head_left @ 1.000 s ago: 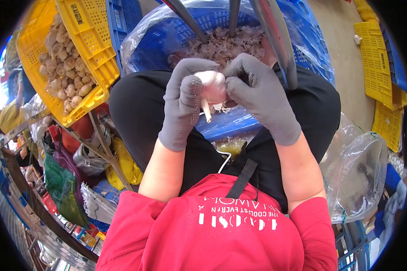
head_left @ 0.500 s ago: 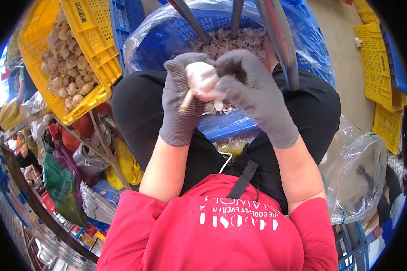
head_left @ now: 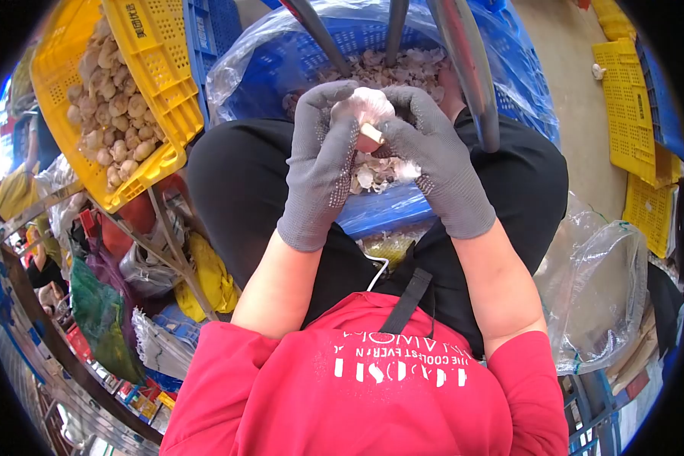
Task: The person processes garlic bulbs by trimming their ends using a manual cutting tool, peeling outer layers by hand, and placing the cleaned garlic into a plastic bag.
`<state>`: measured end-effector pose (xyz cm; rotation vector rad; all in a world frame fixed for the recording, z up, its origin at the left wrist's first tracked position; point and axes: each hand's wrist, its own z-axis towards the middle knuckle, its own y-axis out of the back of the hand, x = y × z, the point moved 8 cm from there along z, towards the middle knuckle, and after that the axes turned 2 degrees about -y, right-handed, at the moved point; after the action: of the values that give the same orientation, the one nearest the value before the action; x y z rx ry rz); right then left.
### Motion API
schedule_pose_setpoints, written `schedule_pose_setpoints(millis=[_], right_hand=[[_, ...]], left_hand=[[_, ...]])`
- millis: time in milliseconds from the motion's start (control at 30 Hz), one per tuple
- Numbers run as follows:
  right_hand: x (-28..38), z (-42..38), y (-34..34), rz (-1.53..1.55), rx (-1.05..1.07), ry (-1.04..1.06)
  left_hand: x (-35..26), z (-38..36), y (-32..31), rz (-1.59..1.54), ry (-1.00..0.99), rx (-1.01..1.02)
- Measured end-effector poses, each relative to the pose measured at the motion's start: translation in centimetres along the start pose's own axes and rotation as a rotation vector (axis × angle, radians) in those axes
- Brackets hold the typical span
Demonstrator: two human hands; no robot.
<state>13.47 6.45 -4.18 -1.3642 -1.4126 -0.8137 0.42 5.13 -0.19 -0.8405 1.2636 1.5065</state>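
A pale pink-white garlic bulb (head_left: pixel 363 106) with a short cut stem is held between my two gloved hands, above the blue crate. My left hand (head_left: pixel 319 144), in a grey glove with dotted grip, closes round the bulb's left side, thumb near the stem. From the other side my right hand (head_left: pixel 433 148), gloved alike, grips the bulb, its thumb and fingertips by the stem. Part of the bulb is hidden behind the fingers. Loose papery garlic skins (head_left: pixel 376 173) show below and behind the hands, inside the plastic-lined blue crate (head_left: pixel 281 67).
A yellow crate (head_left: pixel 163 72) of garlic bulbs (head_left: pixel 118 114) stands on a metal frame at the left. Grey metal legs (head_left: pixel 467 68) reach into the blue crate. Yellow crates (head_left: pixel 623 106) and a clear plastic bag (head_left: pixel 596 281) are at the right. One bulb (head_left: pixel 598 71) lies on the floor.
The bulb has moved slightly right and up, and its stem has swung from lower left to face me. Both hands have shifted their hold round it.
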Motion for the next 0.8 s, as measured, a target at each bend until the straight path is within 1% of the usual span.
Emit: schedule_pose_setpoints(millis=[33, 67, 100, 133, 167, 200, 233, 300, 367, 433, 500, 533, 567, 600, 633, 667, 700, 733, 800], right_hand=[[-0.3, 0.1, -0.2, -0.002, 0.040, -0.051], [-0.3, 0.1, -0.3, -0.005, 0.042, -0.051], [0.1, 0.2, 0.1, -0.040, -0.016, -0.009], [0.4, 0.2, 0.5, -0.075, -0.073, 0.033], [0.3, 0.2, 0.6, -0.078, -0.072, 0.035], [0.8, 0.0, 1.0, -0.095, -0.106, 0.139], [1.7, -0.2, 1.2, -0.112, -0.141, 0.243], [2.4, -0.4, 1.1, -0.156, -0.144, 0.243], [4.1, -0.9, 0.6, -0.395, -0.154, 0.424], [4.2, -1.0, 0.6, -0.339, -0.151, 0.398], [3.9, -0.9, 0.7, -0.283, -0.148, 0.370], [4.0, -1.0, 0.8, -0.376, -0.181, 0.417], [4.2, -1.0, 0.8, -0.469, -0.215, 0.465], [4.1, -0.9, 0.9, -0.467, -0.215, 0.465], [4.5, -1.2, 0.6, -0.519, -0.202, 0.544], [4.9, -1.5, 0.2, -0.572, -0.188, 0.623], [4.8, -1.5, 0.2, -0.572, -0.189, 0.623], [4.6, -1.4, 0.3, -0.526, -0.182, 0.594], [4.7, -1.5, 0.5, -0.479, -0.173, 0.564]], left_hand=[[0.0, 0.0, 0.0, -0.001, 0.000, -0.002], [1.4, -0.2, -0.1, -0.313, 0.159, -0.035], [2.6, -0.5, -0.6, -0.625, 0.317, -0.068], [2.5, -0.5, -0.5, -0.628, 0.315, -0.071], [2.5, -0.5, -0.7, -0.699, 0.332, -0.047], [2.5, -0.5, -1.0, -0.769, 0.349, -0.023], [2.6, -0.5, -1.0, -0.770, 0.348, -0.025], [2.9, -0.5, -1.3, -0.609, 0.347, 0.017], [2.5, -0.2, -1.3, -0.582, 0.315, -0.009], [2.1, -0.2, -1.1, -0.555, 0.286, -0.034], [1.1, 0.0, -0.9, -0.306, 0.159, 0.001], [1.2, 0.0, -0.9, -0.305, 0.159, 0.001], [1.0, 0.1, -0.8, -0.232, 0.135, 0.011], [0.9, 0.2, -0.8, -0.158, 0.111, 0.021], [0.8, 0.2, -0.8, -0.157, 0.110, 0.021], [0.9, 0.2, -0.7, -0.195, 0.154, 0.005], [1.1, 0.2, -0.7, -0.233, 0.197, -0.010], [1.2, 0.2, -0.6, -0.234, 0.197, -0.010], [2.8, -0.3, -1.3, -0.580, 0.419, 0.019]])
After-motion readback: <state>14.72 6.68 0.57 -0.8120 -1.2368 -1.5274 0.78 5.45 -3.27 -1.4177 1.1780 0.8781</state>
